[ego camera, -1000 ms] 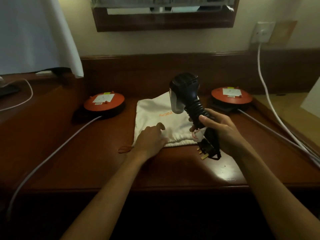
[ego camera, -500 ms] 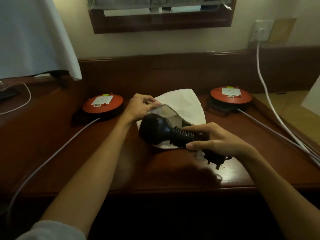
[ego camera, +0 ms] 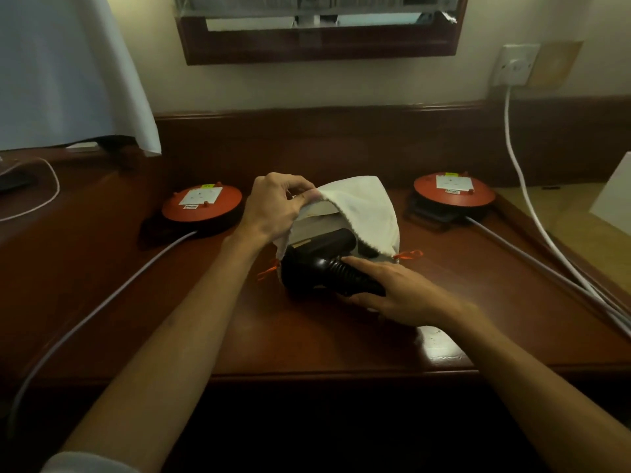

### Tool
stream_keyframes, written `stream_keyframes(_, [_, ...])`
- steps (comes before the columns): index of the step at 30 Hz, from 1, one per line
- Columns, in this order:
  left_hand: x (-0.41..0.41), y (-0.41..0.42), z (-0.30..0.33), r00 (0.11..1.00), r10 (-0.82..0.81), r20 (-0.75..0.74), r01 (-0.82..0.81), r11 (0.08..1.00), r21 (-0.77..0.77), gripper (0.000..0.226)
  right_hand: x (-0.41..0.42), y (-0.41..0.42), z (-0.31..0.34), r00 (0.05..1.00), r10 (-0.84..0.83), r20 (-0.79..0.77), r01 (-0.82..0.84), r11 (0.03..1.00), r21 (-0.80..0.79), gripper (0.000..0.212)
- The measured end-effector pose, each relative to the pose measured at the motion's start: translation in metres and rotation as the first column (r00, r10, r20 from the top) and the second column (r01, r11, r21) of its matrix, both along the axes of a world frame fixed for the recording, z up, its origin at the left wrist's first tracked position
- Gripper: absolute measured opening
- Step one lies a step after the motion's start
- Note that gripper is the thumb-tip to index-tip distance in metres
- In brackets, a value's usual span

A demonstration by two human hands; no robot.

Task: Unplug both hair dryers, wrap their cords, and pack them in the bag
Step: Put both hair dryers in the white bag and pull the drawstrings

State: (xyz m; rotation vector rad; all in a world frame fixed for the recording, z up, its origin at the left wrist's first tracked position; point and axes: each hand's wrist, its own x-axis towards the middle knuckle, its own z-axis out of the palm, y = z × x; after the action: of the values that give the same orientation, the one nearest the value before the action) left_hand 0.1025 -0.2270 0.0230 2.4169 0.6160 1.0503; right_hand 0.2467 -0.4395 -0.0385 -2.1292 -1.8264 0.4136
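Dark wooden table [ego camera: 143, 322] under everything, raised ledge along its back edge. Two orange cable reels toward the back, one near the left edge [ego camera: 202, 207], one near the right edge [ego camera: 454, 194], each trailing a grey cable forward. White drawstring bag [ego camera: 362, 213] mid-table, mouth lifted open, upper hem pinched by the left hand [ego camera: 273, 209]. Black hair dryer [ego camera: 321, 273] lying at the bag's mouth, head partly inside, ribbed handle grasped by the right hand [ego camera: 399, 295]. Orange drawstring ends [ego camera: 408, 255] at the bag's sides.

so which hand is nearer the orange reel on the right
Right. The right hand grips the hair dryer below-left of that reel; the left hand holds the bag open, farther left.
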Motion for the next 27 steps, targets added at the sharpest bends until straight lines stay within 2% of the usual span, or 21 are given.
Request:
stream_keyframes(3, [-0.002,-0.005,-0.002,0.999,-0.028,-0.021,0.028,1.0,0.009,0.014,-0.011,0.008,0.003,0.992,-0.059,-0.113,0.07,0.993,0.093,0.066])
stream_keyframes(8, [0.0,-0.018,0.0,0.993,-0.114,0.026,0.115,0.993,-0.04,0.017,-0.03,0.058,0.003,0.977,-0.214,0.002,0.209,0.956,0.205,0.058])
stream_keyframes(13, [0.003,-0.031,0.004,0.986,-0.161,0.05,0.162,0.986,-0.026,0.014,-0.054,0.11,0.002,0.951,-0.309,-0.021,0.306,0.926,0.222,0.045])
stream_keyframes(15, [0.003,-0.033,0.004,0.985,-0.171,0.038,0.172,0.985,-0.025,0.016,-0.059,0.121,0.007,0.93,-0.368,-0.013,0.366,0.919,0.143,0.039])
stream_keyframes(16, [0.003,-0.032,0.003,0.984,-0.174,0.035,0.175,0.984,-0.029,0.016,-0.058,0.125,0.007,0.924,-0.377,-0.057,0.381,0.919,0.1,0.039])
stream_keyframes(18, [-0.001,-0.028,0.002,0.986,-0.164,0.039,0.165,0.986,-0.034,0.014,-0.048,0.124,0.009,0.888,-0.349,-0.299,0.374,0.927,0.028,0.048])
stream_keyframes(20, [-0.006,-0.022,0.001,0.988,-0.146,0.057,0.149,0.988,-0.051,0.011,-0.032,0.111,0.008,0.776,-0.205,-0.597,0.268,0.963,0.018,0.072])
stream_keyframes(21, [-0.008,-0.02,0.0,0.987,-0.145,0.066,0.149,0.987,-0.065,0.01,-0.021,0.104,0.004,0.757,-0.141,-0.638,0.192,0.981,0.011,0.083])
stream_keyframes(24, [-0.009,-0.019,-0.001,0.987,-0.14,0.076,0.147,0.984,-0.096,0.011,0.003,0.085,-0.009,0.861,-0.034,-0.507,0.011,0.999,-0.049,0.109])
stream_keyframes(27, [-0.005,-0.023,-0.003,0.985,-0.149,0.083,0.158,0.981,-0.116,0.01,0.005,0.08,-0.018,0.895,0.019,-0.446,0.017,0.997,0.076,0.111])
